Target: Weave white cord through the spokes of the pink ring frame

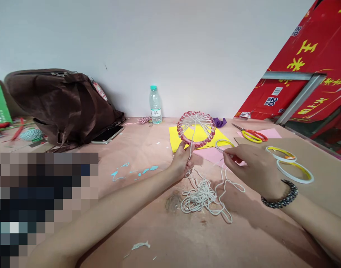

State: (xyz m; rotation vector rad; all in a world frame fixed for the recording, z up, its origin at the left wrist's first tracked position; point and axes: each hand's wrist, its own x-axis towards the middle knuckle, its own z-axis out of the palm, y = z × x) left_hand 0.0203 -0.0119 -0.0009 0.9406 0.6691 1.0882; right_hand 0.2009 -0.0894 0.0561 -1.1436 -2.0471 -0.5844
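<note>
My left hand [183, 162] grips the lower edge of a round ring frame [196, 128], which is wrapped in pink and white and strung with white cord spokes. My right hand [243, 163] pinches a thin metal needle [219, 149] to the right of the ring. A white cord runs down from the ring past my left hand into a loose tangled pile of white cord [200, 195] on the table below my hands. A beaded bracelet [279, 195] circles my right wrist.
Under the ring lie yellow paper [184, 137] and pink paper [206, 154]. Orange-and-yellow scissors [252, 136] and several bare rings [280, 153] lie to the right. A water bottle [155, 106], brown bag [58, 104] and phone [107, 134] stand farther back.
</note>
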